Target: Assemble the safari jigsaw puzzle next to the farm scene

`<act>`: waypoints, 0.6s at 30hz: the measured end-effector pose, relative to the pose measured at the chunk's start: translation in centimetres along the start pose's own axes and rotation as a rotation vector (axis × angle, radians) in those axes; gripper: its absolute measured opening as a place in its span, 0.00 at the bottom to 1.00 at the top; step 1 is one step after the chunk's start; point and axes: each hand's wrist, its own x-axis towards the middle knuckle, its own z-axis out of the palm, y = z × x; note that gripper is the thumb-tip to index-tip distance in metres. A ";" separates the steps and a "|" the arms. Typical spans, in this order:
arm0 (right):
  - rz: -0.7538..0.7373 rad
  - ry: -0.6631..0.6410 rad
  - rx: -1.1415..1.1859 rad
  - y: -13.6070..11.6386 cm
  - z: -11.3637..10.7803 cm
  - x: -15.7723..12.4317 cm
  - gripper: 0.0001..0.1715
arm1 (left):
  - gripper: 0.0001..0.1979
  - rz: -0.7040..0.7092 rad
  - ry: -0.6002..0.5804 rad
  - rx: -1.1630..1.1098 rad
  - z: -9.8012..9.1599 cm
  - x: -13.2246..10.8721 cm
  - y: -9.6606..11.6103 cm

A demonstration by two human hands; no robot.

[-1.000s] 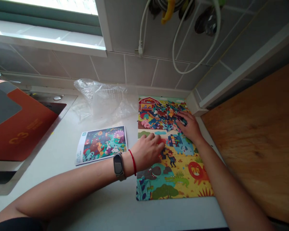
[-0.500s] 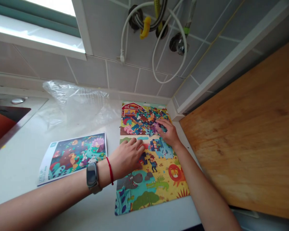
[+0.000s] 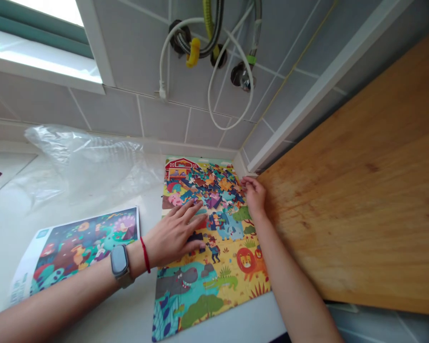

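Note:
A colourful picture board (image 3: 195, 286) with jungle animals lies on the white counter. Loose jigsaw pieces (image 3: 214, 183) are heaped on its far half, over a red barn picture. My left hand (image 3: 178, 231), palm down with fingers apart, rests over the board's left middle, just short of the heap. A few dark pieces show beside its thumb and fingers. At the board's right edge, alongside the pile, is my right hand (image 3: 254, 194). Its fingers are bent and drawn together; whatever is between them is too small to make out.
A printed picture sheet (image 3: 82, 247) lies left of the board. Behind it is a crumpled clear plastic bag (image 3: 93, 162). A wooden panel (image 3: 361, 176) rises close on the right. Hoses and a white cable (image 3: 209, 95) hang on the tiled wall.
My right hand has moved off the pile to the board's right edge. My left hand's fingers have spread and straightened. The camera view has shifted, so the scene sits further left.

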 end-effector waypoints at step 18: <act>-0.246 -0.690 -0.432 -4.5 -5.3 -4.9 0.09 | 0.19 0.043 0.008 -0.127 1.2 0.3 -0.5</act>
